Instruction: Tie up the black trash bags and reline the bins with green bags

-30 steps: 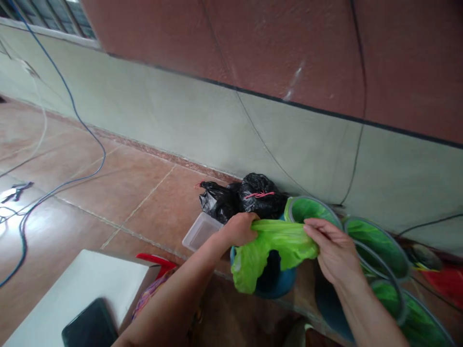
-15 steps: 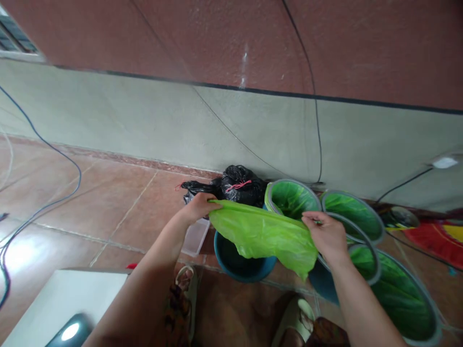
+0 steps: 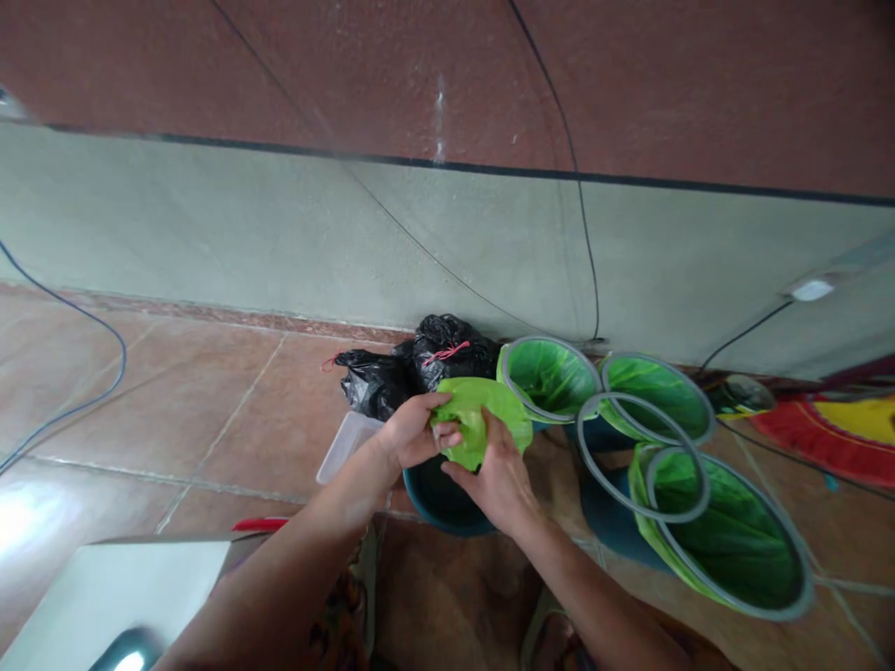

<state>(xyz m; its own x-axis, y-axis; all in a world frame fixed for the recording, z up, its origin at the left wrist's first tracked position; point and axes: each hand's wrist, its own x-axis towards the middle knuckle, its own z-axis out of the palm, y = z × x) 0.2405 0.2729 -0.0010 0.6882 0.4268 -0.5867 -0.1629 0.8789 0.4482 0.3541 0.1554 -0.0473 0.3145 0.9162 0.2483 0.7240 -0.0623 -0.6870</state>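
Note:
A light-green plastic bag, bunched up and spread out around my fingers, is held over a blue bin. My left hand grips its left side with curled fingers. On the other side, my right hand has thumb and fingers around the near part of the bag. The blue bin below has no liner visible, and the bag and hands hide part of its rim. To the right, a loose grey ring lies across the lined bins.
Green-lined bins with grey rims stand at the right. Tied black bags lie by the wall, near a clear plastic container. A white box is lower left. Cables cross the floor.
My hands have come together from far apart. The green bag, stretched wide between them before, is now gathered up. The view has shifted slightly to the right.

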